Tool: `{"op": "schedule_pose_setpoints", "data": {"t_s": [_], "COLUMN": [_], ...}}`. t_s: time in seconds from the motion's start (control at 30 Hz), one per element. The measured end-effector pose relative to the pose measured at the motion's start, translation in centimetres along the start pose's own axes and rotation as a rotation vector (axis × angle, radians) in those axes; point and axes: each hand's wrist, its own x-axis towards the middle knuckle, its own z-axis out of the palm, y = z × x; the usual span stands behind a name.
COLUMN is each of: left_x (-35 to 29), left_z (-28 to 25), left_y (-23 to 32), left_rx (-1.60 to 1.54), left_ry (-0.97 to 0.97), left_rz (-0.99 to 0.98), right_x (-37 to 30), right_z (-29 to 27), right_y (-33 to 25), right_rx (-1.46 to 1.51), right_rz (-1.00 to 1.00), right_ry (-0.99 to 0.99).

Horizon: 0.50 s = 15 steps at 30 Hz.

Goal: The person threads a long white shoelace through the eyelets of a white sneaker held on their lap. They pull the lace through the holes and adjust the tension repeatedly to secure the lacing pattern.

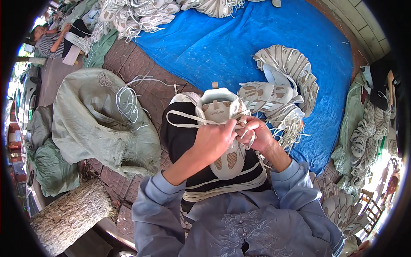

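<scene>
A beige and white sneaker upper (227,163) rests on my dark-clad lap, its toe toward me and its opening away. My left hand (215,140) is closed over the eyelet area and pinches a cream shoelace (184,125), which loops out to the left. Close beside it, my right hand (257,134) also grips the lace, fingers curled, with a lace end hanging below. The fingertips of both hands nearly meet above the tongue. Further pale laces (224,196) lie across my lap.
A blue tarp (205,47) spreads ahead, bearing a curved row of nested shoe uppers (295,64). To the left are a greenish sack (77,115) with loose white laces (127,103) and a tree trunk (70,216). Another person (51,43) sits far left. More uppers (340,205) lie right.
</scene>
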Motion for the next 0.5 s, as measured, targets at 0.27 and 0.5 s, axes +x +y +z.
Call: {"op": "schedule_pose_setpoints", "data": {"t_s": [0.27,0.5], "left_x": [-0.3,-4.0], "left_z": [1.9,-8.8], "left_y": [0.1,-4.7], "left_rx": [-0.012,-0.632], "left_ry": [0.270,0.162], "left_rz": [0.007,-0.446], "right_x": [-0.1,-4.0], "right_z": [-0.9,-2.5], "right_y": [-0.2,-6.1], "right_rx": [-0.079,-0.293], "right_rz": [-0.042,-0.365], "right_ry": [0.050,0.351]}}
